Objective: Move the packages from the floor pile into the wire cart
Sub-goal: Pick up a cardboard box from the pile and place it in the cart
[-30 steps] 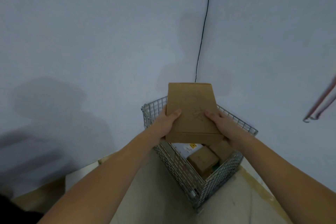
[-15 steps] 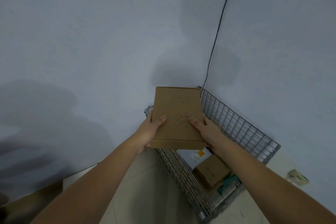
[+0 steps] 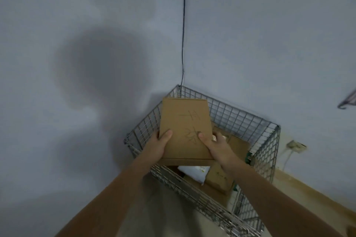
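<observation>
A flat brown cardboard box (image 3: 185, 121) with handwriting on its top hangs over the open wire cart (image 3: 242, 117). My left hand (image 3: 158, 146) grips its left near edge, thumb on top. My right hand (image 3: 217, 146) grips its right near edge, thumb on top as well. Inside the cart lie a smaller brown box (image 3: 219, 179), a white package (image 3: 194, 172) and another brown box (image 3: 238, 146). The floor pile is out of view.
The cart stands in a corner between two pale walls, with a black cable (image 3: 184, 25) running down the corner. A wall socket with a white cord (image 3: 294, 145) is to the right. A metal rack end (image 3: 346, 102) shows at the right edge.
The box has moved forward and down, from the cart's near rim to over its inside. The view has dropped and more of the cart shows. Both hands keep their hold.
</observation>
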